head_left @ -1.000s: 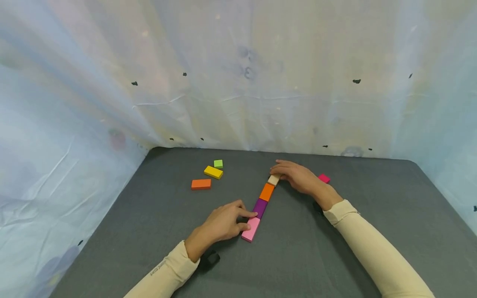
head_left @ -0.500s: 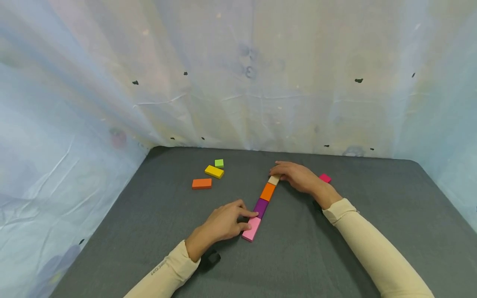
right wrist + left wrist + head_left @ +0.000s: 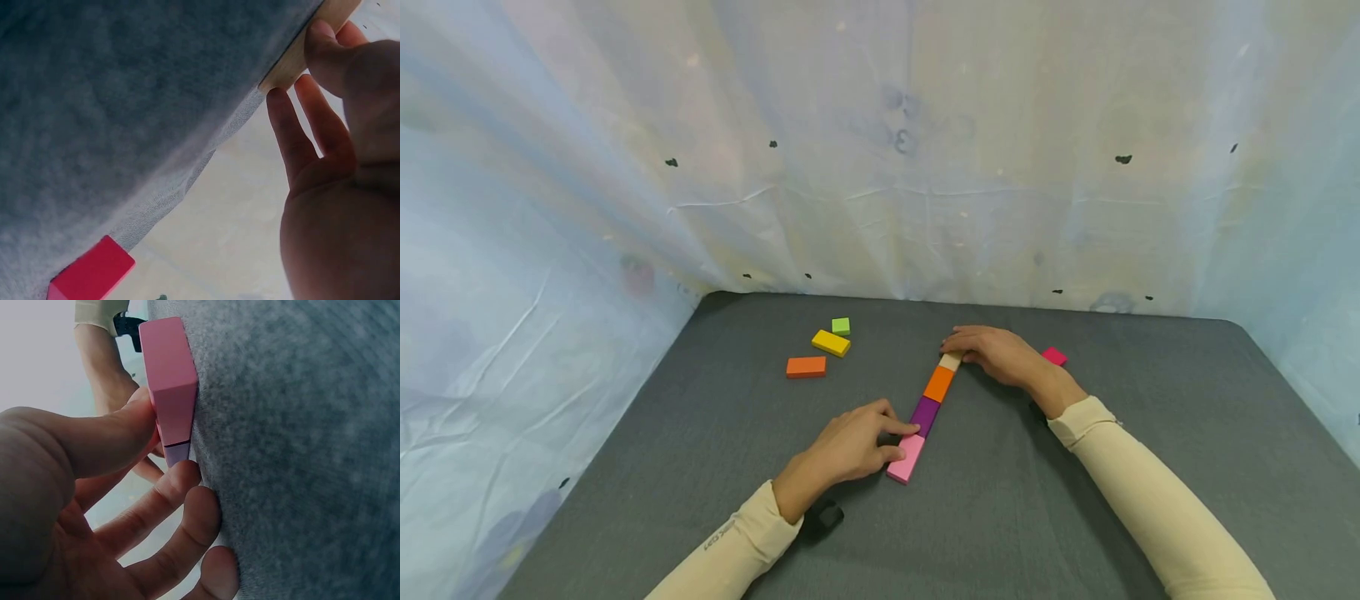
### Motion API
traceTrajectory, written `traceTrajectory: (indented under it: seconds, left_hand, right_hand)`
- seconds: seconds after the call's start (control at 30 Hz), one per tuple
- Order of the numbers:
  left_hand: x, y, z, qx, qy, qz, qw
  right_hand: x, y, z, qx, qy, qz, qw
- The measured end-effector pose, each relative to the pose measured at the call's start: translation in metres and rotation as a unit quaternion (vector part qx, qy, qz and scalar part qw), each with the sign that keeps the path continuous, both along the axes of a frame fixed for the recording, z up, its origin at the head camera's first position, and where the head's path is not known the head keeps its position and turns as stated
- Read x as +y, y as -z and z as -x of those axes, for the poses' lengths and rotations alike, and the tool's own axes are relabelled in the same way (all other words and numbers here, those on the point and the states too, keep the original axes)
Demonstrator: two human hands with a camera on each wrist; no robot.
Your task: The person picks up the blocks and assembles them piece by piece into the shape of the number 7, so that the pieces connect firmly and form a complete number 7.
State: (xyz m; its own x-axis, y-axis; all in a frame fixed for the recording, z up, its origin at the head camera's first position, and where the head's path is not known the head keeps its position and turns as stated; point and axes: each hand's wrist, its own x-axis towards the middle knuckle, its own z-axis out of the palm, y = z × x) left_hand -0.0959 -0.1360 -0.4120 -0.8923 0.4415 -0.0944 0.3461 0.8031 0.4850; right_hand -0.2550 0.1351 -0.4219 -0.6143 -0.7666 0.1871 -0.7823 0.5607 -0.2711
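Four-sided blocks lie end to end in a slanting row on the dark cloth: a pink block [image 3: 907,461] nearest, then a purple block [image 3: 926,415], an orange block [image 3: 938,384] and a pale wooden block [image 3: 951,362]. My left hand [image 3: 848,446] rests its thumb on the pink block's top, its index fingertip at the pink-purple joint. In the left wrist view its other fingers lie along the row's side. At the far end my right hand [image 3: 1000,357] holds the wooden block [image 3: 290,65] between thumb and fingers, partly hiding it.
Left of the row lie a red-orange block [image 3: 806,367], a yellow block [image 3: 831,343] and a lime green block [image 3: 841,327]. A crimson block [image 3: 1055,357] sits behind the right wrist. A pale curtain [image 3: 910,167] hangs along the table's far edge.
The hands and the row of blocks keep their places. Only a slight shift of the head view shows.
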Motion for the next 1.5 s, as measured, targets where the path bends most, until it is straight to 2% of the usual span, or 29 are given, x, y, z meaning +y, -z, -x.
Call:
traceTrajectory:
  seconds: [0.23, 0.63, 0.9, 1.03, 1.3, 1.5]
  left_hand:
    - [0.000, 0.001, 0.002, 0.002, 0.013, 0.001, 0.9999]
    - [0.001, 0.000, 0.003, -0.003, 0.000, 0.006, 1.0000]
    - [-0.001, 0.003, -0.002, 0.009, -0.004, 0.002, 1.0000]
    - [0.000, 0.004, -0.001, 0.007, -0.005, 0.001, 1.0000]
    - [0.002, 0.003, 0.001, 0.009, -0.003, 0.004, 0.9999]
    - [0.004, 0.002, 0.002, 0.010, -0.006, 0.004, 0.9999]
  right_hand:
    - [0.001, 0.000, 0.000, -0.002, 0.000, 0.001, 1.0000]
    - [0.001, -0.004, 0.001, -0.007, -0.011, 0.000, 0.9999]
    - [-0.003, 0.000, 0.000, 0.001, -0.030, -0.004, 0.9995]
    - [-0.001, -0.001, -0.001, 0.004, -0.031, -0.007, 0.9995]
    - [0.005, -0.009, -0.002, -0.009, -0.010, 0.005, 0.9999]
    - [0.032, -0.016, 0.004, -0.012, 0.021, 0.015, 0.9996]
